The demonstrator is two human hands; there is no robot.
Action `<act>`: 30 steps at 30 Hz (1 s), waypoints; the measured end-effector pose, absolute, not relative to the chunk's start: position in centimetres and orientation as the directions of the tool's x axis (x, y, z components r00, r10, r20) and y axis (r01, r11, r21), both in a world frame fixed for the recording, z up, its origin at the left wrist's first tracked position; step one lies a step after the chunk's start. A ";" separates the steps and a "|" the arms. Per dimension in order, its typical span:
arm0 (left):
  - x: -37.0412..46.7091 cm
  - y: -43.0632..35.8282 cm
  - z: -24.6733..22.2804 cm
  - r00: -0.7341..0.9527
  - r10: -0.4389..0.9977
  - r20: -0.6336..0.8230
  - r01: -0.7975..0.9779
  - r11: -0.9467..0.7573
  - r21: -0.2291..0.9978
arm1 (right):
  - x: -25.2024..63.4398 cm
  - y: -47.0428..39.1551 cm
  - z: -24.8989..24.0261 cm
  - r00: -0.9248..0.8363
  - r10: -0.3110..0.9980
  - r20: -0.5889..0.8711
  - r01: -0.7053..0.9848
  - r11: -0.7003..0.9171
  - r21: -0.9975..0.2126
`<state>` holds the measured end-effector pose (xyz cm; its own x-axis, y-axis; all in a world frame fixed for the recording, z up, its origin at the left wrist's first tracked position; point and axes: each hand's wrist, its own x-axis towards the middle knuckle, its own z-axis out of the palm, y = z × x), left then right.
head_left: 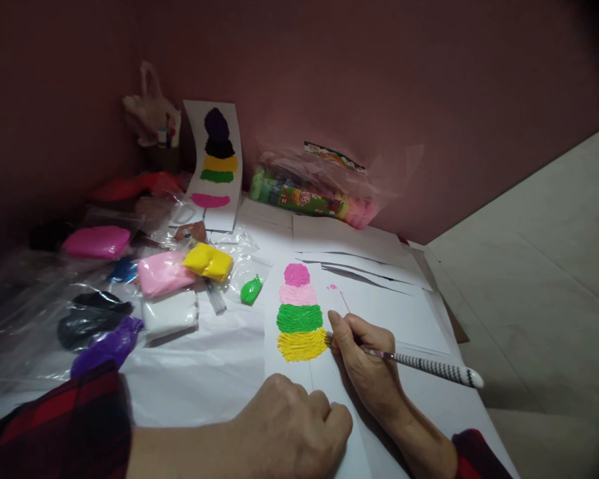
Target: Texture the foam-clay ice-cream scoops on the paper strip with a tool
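A strip of white paper (274, 372) lies on the table, bearing a stack of ridged clay patches: magenta (297, 274), light pink (298, 295), green (299, 318) and yellow (302, 345) at the bottom. My right hand (369, 359) grips a paintbrush (432, 369) with a black-and-white patterned handle; its bristle tip is at the right edge of the yellow patch. My left hand (294, 429) is closed in a loose fist and rests on the lower part of the paper. The undersides of its fingers are hidden.
Bagged clay lies at left: pink (164, 273), yellow (208, 261), white (170, 313), purple (107, 346), green (251, 291). A second patterned sheet (192, 133) leans on the wall. Right of it is a plastic clay pack (312, 199); white sheets (389, 313) lie at right.
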<state>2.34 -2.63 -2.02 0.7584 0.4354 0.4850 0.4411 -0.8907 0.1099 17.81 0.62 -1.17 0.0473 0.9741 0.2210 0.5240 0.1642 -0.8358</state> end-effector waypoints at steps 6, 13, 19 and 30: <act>2.3 -2.5 -2.1 0.773 0.441 0.457 0.443 -0.890 0.109 | 17.8 0.5 -1.1 0.056 0.974 0.218 0.517 0.159 -0.841; 2.2 -2.6 -2.0 0.795 0.431 0.427 0.424 -0.898 0.117 | 17.6 0.6 -0.9 0.064 0.974 0.218 0.517 0.154 -0.842; 2.2 -2.5 -2.0 0.801 0.435 0.411 0.428 -0.897 0.114 | 17.6 0.5 -1.0 0.057 0.974 0.219 0.518 0.159 -0.841; 2.1 -2.6 -1.9 0.800 0.436 0.412 0.427 -0.896 0.120 | 17.6 0.6 -1.0 0.057 0.973 0.225 0.523 0.163 -0.837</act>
<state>2.10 -2.65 -1.89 0.8000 0.4361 0.4121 0.4267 -0.8964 0.1204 17.65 0.64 -0.99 0.0567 0.9727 0.2252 0.5230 0.1632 -0.8366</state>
